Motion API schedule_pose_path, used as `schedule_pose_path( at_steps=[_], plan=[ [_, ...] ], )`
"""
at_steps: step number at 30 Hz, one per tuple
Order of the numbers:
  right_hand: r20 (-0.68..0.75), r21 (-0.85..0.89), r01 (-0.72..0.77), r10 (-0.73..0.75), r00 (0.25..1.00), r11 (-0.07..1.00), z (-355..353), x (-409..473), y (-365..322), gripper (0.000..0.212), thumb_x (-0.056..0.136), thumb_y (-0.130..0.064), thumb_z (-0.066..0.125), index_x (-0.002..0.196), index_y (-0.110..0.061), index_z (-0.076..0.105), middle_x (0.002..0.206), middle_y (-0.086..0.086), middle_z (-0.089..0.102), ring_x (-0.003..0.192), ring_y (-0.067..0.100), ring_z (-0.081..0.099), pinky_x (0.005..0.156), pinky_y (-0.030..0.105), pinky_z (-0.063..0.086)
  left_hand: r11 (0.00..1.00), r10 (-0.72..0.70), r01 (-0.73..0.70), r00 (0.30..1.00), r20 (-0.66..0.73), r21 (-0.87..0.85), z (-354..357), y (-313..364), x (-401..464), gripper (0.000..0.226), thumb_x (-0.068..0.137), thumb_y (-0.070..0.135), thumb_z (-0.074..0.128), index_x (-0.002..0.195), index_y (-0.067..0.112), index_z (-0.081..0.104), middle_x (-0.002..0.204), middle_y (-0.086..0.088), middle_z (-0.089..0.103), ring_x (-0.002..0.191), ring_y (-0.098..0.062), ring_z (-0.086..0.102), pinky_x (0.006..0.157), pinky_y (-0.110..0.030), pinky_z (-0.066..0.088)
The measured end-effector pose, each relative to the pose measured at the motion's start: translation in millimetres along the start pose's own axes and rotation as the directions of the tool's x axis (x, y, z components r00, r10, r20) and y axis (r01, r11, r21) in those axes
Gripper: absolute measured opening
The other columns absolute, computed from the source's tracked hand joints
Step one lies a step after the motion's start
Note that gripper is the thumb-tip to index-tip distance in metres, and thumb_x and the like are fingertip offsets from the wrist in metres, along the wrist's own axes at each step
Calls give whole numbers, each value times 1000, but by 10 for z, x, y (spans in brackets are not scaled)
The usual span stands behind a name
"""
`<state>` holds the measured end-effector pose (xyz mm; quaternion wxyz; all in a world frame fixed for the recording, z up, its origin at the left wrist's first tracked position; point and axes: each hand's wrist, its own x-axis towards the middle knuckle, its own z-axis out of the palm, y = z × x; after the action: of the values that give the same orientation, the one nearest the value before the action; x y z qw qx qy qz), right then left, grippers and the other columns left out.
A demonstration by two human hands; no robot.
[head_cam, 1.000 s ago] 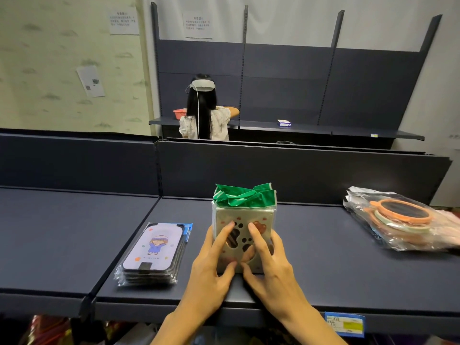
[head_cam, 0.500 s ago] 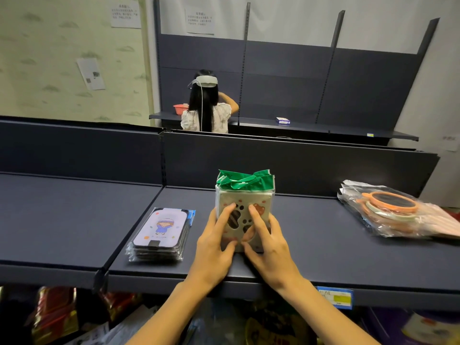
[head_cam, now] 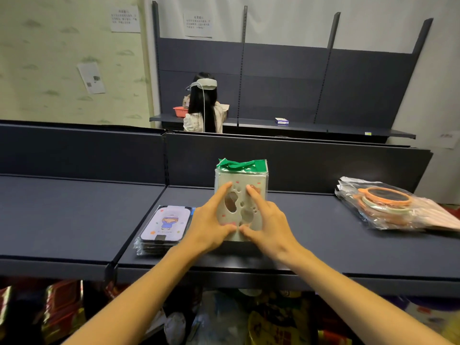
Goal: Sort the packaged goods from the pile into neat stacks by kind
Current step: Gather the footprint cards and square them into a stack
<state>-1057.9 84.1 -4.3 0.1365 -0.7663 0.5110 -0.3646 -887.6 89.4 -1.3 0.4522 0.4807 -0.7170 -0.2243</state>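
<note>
A stack of grey paw-print packages with green tops stands on the dark shelf in the middle. My left hand and my right hand press flat on its front face, fingers spread, thumbs nearly touching at the bottom. To the left lies a stack of bagged cartoon phone cases. At the right sits a stack of bagged orange round-framed items.
A low back panel rises behind the shelf. Under the shelf edge lies a pile of colourful packaged goods. A person with a headset stands at a far shelf with a red basket.
The view has pulled back and tilted down, showing more of my arms and the pile below. My hands have shifted slightly up the front of the paw-print stack.
</note>
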Motion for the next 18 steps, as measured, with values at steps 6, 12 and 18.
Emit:
schedule_pose_path(
  at_steps=[6,12,18],
  plan=[
    [212,3,-163,159,964,987,-118,110,-180,94,76,-19,76,150,-28,19,147,3,40,128,23,44,100,33,42,953,-289,272,949,127,135,-137,42,153,100,61,9,78,143,40,29,138,2,46,111,-19,50,91,-31,50],
    [375,-77,-300,306,875,951,-132,221,-253,92,76,-20,77,149,-28,21,152,2,29,131,27,37,97,38,49,887,-459,412,841,286,209,-193,100,243,96,68,6,78,144,35,27,151,-1,29,127,-29,40,68,-24,49],
    [433,-127,-397,411,802,909,-82,309,-220,89,75,-22,78,147,-27,27,147,4,33,124,29,44,94,43,52,829,-559,505,758,336,239,-187,149,278,92,73,2,74,146,30,28,150,-6,32,122,-31,46,77,-36,54]
  ],
)
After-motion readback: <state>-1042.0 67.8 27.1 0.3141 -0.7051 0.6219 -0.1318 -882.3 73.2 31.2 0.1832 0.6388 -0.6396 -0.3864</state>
